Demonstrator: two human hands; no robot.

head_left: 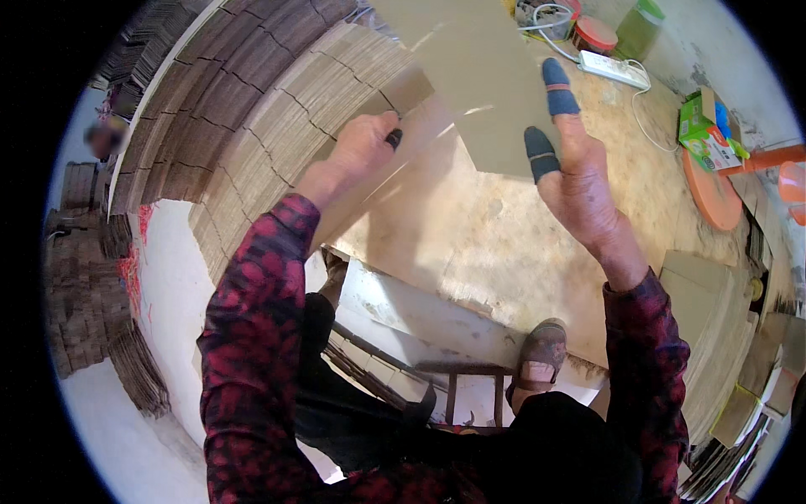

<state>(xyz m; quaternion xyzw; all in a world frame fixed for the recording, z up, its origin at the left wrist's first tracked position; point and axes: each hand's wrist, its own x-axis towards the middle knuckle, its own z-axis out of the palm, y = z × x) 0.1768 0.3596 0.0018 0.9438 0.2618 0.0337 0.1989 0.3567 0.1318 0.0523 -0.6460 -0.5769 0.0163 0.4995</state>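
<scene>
A grey cardboard sheet (pixel 483 97) is tilted over the pale wooden tabletop (pixel 470 227), its upper end cut off by the picture's edge. My right hand (pixel 579 168) is at the sheet's right edge, thumb and finger stretched out and apart, both in dark blue finger covers. My left hand (pixel 363 144) is closed, with bent fingers and a black cover on one tip. It lies over the near side of a long stack of cut cardboard pieces (pixel 294 109), by the sheet's left side. Whatever its fingers pinch is hidden.
On the right are a white power strip (pixel 613 70), a green box (pixel 707 130), an orange round object (pixel 712 191) and more stacked cardboard (pixel 705 311). Dark cardboard bundles (pixel 84 286) stand at far left. My shoe (pixel 543 353) is by the table's near edge.
</scene>
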